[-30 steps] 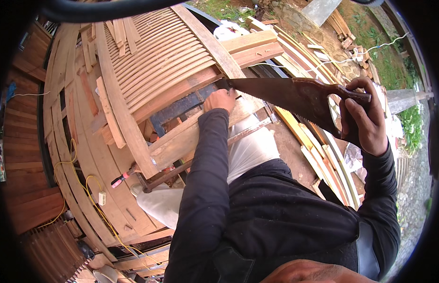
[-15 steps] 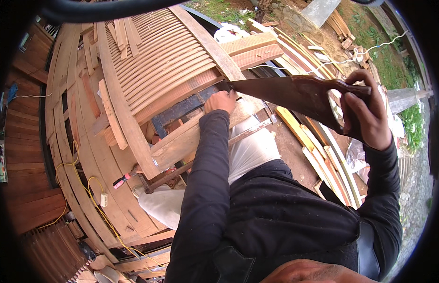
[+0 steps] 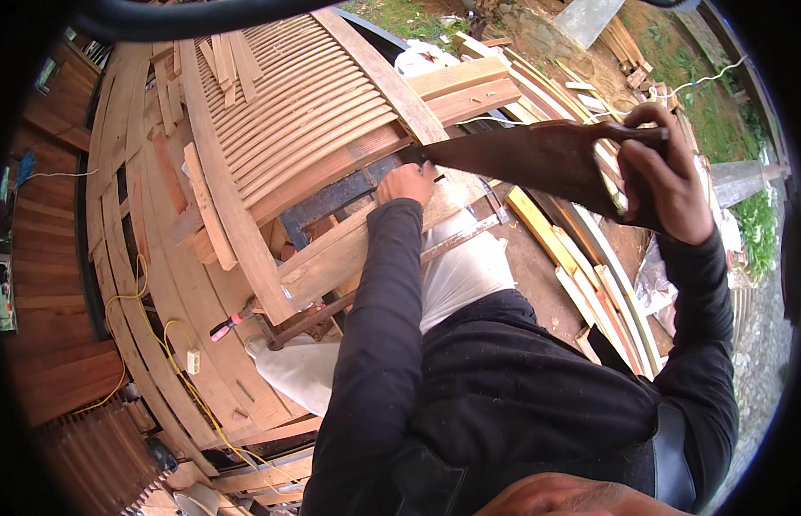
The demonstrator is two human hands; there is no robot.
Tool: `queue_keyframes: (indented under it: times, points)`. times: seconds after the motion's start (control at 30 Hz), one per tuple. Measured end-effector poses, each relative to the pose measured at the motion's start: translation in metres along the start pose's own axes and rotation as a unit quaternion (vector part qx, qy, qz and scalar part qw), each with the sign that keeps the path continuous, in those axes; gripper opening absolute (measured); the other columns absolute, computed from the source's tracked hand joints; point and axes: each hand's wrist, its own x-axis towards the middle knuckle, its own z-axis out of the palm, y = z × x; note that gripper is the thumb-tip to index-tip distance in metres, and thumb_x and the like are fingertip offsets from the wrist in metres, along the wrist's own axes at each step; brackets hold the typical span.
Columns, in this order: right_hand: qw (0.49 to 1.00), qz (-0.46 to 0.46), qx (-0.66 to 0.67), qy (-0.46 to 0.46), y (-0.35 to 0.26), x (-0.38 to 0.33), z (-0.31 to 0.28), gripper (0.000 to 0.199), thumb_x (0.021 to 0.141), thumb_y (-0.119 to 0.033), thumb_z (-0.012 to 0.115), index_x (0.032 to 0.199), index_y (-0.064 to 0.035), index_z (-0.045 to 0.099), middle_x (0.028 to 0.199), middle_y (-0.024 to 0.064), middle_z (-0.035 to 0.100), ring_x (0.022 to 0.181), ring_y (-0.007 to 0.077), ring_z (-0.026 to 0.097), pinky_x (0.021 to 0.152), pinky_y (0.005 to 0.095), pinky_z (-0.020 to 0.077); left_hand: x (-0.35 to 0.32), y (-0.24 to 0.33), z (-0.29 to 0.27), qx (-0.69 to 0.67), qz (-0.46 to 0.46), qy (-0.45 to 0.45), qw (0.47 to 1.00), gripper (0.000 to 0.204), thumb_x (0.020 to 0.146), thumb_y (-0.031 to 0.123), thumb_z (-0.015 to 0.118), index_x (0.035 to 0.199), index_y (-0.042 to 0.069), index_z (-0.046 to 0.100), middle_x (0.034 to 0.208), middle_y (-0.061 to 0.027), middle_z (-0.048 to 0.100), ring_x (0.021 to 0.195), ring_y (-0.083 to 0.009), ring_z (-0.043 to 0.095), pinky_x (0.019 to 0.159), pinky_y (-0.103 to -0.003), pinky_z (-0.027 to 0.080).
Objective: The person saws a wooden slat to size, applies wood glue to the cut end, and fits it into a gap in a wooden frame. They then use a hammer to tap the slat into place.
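Observation:
My right hand [image 3: 676,181] is wrapped around the handle of a handsaw [image 3: 525,163] with a dark, rusty-looking blade. The narrow tip of the blade points left, close to the fingers of my left hand [image 3: 406,183]. That hand is closed at the near right corner of a slatted wooden panel [image 3: 306,112], beside a dark metal bar [image 3: 353,187]; what its fingers hold is hidden. A pale wooden board [image 3: 332,245] lies just below it. The saw teeth's contact with any wood cannot be made out.
A bar clamp [image 3: 465,236] crosses by my legs. A pink-and-black handled tool [image 3: 230,325] lies on the plank platform [image 3: 194,284], near a yellow cord [image 3: 190,396] with a white socket [image 3: 193,361]. Long timber strips [image 3: 607,292] lie on the ground at right.
My right hand and the saw handle have risen slightly in the picture, making the blade's angle a little different. The blade tip stays beside my left hand, which keeps its place.

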Motion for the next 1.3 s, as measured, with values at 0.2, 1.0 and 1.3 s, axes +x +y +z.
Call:
queue_keyframes:
  times: [0.2, 1.0, 1.3]
  points:
    - [0.999, -0.006, -0.007, -0.051, 0.007, 0.009, 0.002, 0.021, 0.106, -0.007, 0.057, 0.126, -0.0001, 0.051, 0.082, 0.0043, 0.061, 0.062, 0.0086, 0.056, 0.052, 0.0226, 0.0446, -0.001, 0.005, -0.002, -0.004, -0.005, -0.010, 1.000, 0.050, 0.101, 0.053, 0.055, 0.108, 0.010, 0.080, 0.112, -0.0236, 0.075, 0.109, -0.0432, 0.071, 0.094, -0.051, 0.056]
    - [0.999, -0.017, -0.002, -0.041, -0.003, 0.015, -0.010, 0.024, 0.105, -0.008, 0.060, 0.127, -0.0014, 0.055, 0.082, 0.0020, 0.061, 0.064, 0.0072, 0.059, 0.056, 0.0216, 0.0468, 0.001, 0.001, 0.000, 0.018, -0.008, -0.001, 1.000, 0.051, 0.101, 0.056, 0.054, 0.110, 0.013, 0.080, 0.113, -0.0223, 0.075, 0.110, -0.0421, 0.071, 0.095, -0.051, 0.056]
    - [0.998, -0.029, -0.034, -0.036, 0.001, 0.026, -0.003, 0.017, 0.105, -0.008, 0.059, 0.120, -0.0016, 0.057, 0.082, 0.0019, 0.061, 0.064, 0.0066, 0.059, 0.054, 0.0209, 0.0465, -0.002, 0.005, -0.002, 0.022, -0.008, -0.022, 0.999, 0.053, 0.101, 0.058, 0.053, 0.115, 0.015, 0.080, 0.118, -0.0228, 0.074, 0.114, -0.0423, 0.070, 0.099, -0.050, 0.054]
